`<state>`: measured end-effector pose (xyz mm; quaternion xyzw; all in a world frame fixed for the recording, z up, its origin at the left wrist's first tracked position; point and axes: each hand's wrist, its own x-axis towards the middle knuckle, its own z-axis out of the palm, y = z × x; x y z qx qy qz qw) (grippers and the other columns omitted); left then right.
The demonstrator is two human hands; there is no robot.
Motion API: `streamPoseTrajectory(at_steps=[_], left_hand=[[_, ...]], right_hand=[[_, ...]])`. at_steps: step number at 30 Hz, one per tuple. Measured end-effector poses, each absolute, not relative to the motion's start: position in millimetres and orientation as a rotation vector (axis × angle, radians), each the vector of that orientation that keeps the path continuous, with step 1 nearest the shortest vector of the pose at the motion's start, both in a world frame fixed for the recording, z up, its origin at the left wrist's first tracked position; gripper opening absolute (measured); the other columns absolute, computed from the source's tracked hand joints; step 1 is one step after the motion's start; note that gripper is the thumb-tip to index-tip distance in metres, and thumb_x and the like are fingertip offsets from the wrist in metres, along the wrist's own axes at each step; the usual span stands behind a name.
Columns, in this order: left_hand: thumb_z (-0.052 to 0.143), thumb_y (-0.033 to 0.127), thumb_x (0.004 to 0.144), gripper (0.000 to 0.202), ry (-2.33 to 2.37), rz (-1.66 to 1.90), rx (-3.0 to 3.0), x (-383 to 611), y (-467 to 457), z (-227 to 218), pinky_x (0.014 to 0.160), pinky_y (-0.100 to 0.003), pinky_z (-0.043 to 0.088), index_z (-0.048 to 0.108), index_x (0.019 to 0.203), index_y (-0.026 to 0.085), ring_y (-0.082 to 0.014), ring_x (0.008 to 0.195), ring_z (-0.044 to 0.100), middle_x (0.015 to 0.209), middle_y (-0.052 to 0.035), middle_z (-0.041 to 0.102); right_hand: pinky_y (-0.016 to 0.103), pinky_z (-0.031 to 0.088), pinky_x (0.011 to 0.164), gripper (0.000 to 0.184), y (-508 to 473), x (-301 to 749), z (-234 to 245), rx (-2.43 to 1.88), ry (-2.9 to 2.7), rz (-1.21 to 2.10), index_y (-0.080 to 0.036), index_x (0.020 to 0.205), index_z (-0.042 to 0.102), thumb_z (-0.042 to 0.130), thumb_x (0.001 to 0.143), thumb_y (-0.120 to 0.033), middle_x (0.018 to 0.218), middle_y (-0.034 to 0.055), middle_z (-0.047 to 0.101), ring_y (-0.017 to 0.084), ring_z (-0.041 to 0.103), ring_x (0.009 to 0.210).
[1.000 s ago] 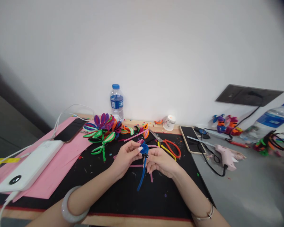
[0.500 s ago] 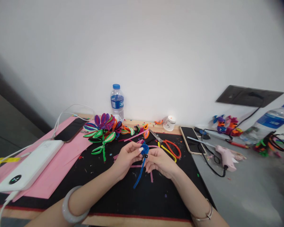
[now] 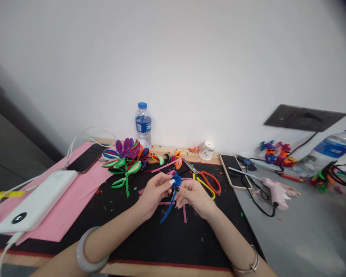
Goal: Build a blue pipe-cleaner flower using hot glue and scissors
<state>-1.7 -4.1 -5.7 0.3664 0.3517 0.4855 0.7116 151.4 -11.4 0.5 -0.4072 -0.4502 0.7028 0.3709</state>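
Observation:
A blue pipe cleaner (image 3: 177,180) is wound into a small coil between my two hands, its loose tail hanging down to the left. My left hand (image 3: 159,191) pinches the coil from the left, thumb on its face. From the right, my right hand (image 3: 193,196) grips the same pipe cleaner at the coil's lower edge, where the tail leaves it. Pink pipe cleaner strips (image 3: 185,214) lie on the black mat (image 3: 150,242) under and around my hands. Just beyond my right hand are scissors (image 3: 210,182) with red and yellow handles.
A pipe-cleaner flower (image 3: 127,165) lies left of centre, before a water bottle (image 3: 143,125). At left, a power bank (image 3: 37,202) and phone (image 3: 86,158) rest on pink sheets. A paper cup (image 3: 207,150), another phone (image 3: 235,171) and a corded glue gun (image 3: 276,192) are on the right.
The blue tail has swung slightly left and up as my right hand shifts a little at the coil. My left hand keeps its pinch in nearly the same place.

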Motion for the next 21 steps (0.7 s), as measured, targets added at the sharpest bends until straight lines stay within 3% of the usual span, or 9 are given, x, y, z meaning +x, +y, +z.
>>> streamPoseTrajectory(at_steps=[7, 21], left_hand=[[0.067, 0.021, 0.070, 0.014, 0.741, 1.110, 0.757, -0.8, -4.6, -7.0, 0.064, -0.022, 0.045, 0.056, 0.078, 0.015, -0.0073, 0.063, 0.054, 0.071, 0.0012, 0.059], [0.068, 0.020, 0.069, 0.015, 0.750, 1.111, 0.714, 0.7, -6.0, -5.5, 0.061, -0.020, 0.045, 0.056, 0.077, 0.015, -0.0066, 0.061, 0.054, 0.066, 0.0025, 0.057]], right_hand=[[0.020, 0.048, 0.044, 0.025, -11.7, 147.8, 0.4, -1.036, -1.192, 1.675, -0.012, 0.063, 0.055, 0.065, 0.069, -0.034, 0.058, 0.0027, 0.066, 0.010, 0.060, 0.044], [0.019, 0.045, 0.042, 0.016, -9.1, 145.9, -6.0, -0.999, -1.274, 1.563, -0.013, 0.065, 0.055, 0.068, 0.066, -0.023, 0.053, -0.0016, 0.062, 0.007, 0.053, 0.040]])
